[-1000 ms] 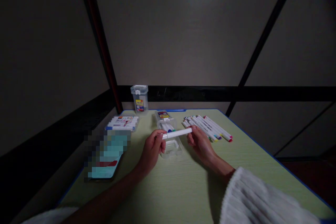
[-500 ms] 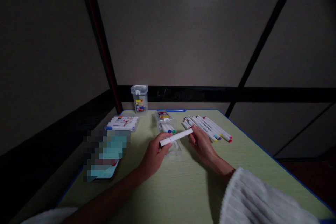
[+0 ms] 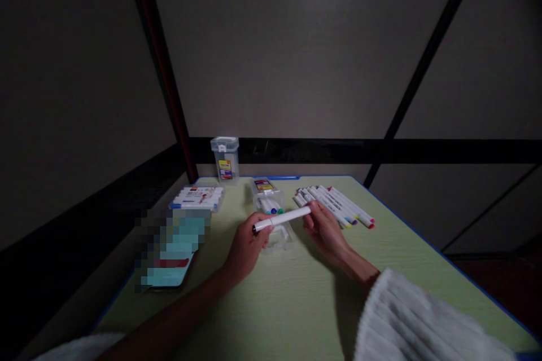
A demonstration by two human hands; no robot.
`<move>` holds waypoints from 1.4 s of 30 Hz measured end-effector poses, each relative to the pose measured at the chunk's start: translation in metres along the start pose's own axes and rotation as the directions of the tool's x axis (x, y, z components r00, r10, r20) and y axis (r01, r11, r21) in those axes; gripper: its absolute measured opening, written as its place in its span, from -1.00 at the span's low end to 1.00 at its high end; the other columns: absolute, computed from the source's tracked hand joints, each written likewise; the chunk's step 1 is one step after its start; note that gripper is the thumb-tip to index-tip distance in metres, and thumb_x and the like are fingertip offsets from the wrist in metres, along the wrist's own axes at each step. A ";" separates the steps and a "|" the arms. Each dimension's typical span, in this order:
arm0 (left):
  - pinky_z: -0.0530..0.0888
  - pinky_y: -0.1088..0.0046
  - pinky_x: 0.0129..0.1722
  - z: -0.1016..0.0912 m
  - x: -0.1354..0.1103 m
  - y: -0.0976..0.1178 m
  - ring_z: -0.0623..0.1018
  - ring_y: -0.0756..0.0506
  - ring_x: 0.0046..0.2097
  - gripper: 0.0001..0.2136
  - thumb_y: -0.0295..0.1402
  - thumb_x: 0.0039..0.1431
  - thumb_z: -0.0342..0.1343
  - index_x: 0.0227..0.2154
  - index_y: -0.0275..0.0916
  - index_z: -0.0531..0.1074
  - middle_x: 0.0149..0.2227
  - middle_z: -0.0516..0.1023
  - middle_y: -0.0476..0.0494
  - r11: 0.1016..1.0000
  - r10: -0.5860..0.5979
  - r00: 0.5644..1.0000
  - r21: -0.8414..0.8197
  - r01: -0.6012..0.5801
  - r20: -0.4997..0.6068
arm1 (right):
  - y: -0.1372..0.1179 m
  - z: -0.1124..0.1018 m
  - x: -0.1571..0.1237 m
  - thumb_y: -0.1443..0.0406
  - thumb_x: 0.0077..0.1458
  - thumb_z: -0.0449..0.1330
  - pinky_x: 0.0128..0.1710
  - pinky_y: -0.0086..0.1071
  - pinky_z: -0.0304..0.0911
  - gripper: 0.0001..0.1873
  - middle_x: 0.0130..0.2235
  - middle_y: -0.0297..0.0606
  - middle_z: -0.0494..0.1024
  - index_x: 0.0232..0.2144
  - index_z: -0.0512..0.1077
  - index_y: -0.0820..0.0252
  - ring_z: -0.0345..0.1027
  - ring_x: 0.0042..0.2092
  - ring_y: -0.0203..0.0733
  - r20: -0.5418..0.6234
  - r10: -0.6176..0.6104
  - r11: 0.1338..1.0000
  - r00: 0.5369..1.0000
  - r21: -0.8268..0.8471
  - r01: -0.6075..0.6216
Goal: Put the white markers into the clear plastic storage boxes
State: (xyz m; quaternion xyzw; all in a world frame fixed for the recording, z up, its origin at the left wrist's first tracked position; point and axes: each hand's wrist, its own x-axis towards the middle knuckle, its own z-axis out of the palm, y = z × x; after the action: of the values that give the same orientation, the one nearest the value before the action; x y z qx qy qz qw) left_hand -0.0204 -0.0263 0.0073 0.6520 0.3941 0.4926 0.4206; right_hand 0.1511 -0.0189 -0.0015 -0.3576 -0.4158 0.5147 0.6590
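A white marker (image 3: 290,216) with a dark tip end at its left is held nearly level above the table, its right end slightly higher. My left hand (image 3: 248,245) is closed around its left part. The other end is pinched between the fingers of my right hand (image 3: 325,231). Behind and below the marker lies a clear plastic case (image 3: 268,194) on its side, its lid open toward me. Several white markers with blue and green ends (image 3: 271,207) show inside it. Part of the lid is hidden by the marker and my left hand.
Several loose markers (image 3: 334,206) with coloured ends lie at the right. A flat clear pack of markers (image 3: 197,198) is at the left, with a pixelated phone-like screen (image 3: 178,248) nearer. An upright lidded container (image 3: 226,159) stands at the table's (image 3: 288,316) back left.
The marker has shifted slightly left and its left end sits a little higher, my left hand moving slightly with it. My right hand is nearly still.
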 end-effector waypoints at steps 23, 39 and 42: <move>0.16 0.57 -0.63 -0.007 0.009 0.005 0.20 0.10 -0.69 -0.67 -0.19 0.02 -0.08 -0.76 -0.23 0.14 -0.80 0.18 0.11 0.996 -0.088 0.988 -0.004 0.089 -0.130 | 0.001 0.003 -0.004 0.19 0.00 0.14 -0.61 -0.47 -0.19 -0.83 -0.68 -0.52 0.15 -0.38 0.28 0.14 -0.14 -0.64 -0.43 0.211 -0.058 0.997 0.976 0.056 0.048; 0.06 0.55 -0.71 -0.007 0.007 0.004 0.10 0.11 -0.79 -0.56 -0.03 -0.02 -0.13 -0.75 -0.29 0.31 -0.89 0.09 0.12 0.974 -0.228 0.959 -0.031 0.226 -0.168 | 0.004 0.003 -0.005 0.17 -0.01 0.15 -0.64 -0.46 -0.25 -0.79 -0.68 -0.53 0.16 -0.35 0.27 0.15 -0.11 -0.64 -0.43 0.226 -0.072 0.997 0.971 -0.003 0.075; 0.05 0.55 -0.72 -0.007 0.007 0.003 0.10 0.11 -0.80 -0.54 -0.01 -0.04 -0.12 -0.77 -0.29 0.30 -0.90 0.09 0.11 0.970 -0.243 0.956 -0.035 0.240 -0.164 | 0.005 0.002 -0.006 0.17 -0.03 0.17 -0.64 -0.47 -0.23 -0.79 -0.68 -0.52 0.17 -0.37 0.27 0.15 -0.08 -0.63 -0.42 0.201 -0.059 0.998 0.978 -0.024 0.065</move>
State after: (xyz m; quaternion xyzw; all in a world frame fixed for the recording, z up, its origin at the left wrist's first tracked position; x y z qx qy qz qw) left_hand -0.0254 -0.0197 0.0135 0.5523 0.5010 0.4933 0.4479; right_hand 0.1465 -0.0230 -0.0065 -0.3007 -0.4988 0.5209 0.6241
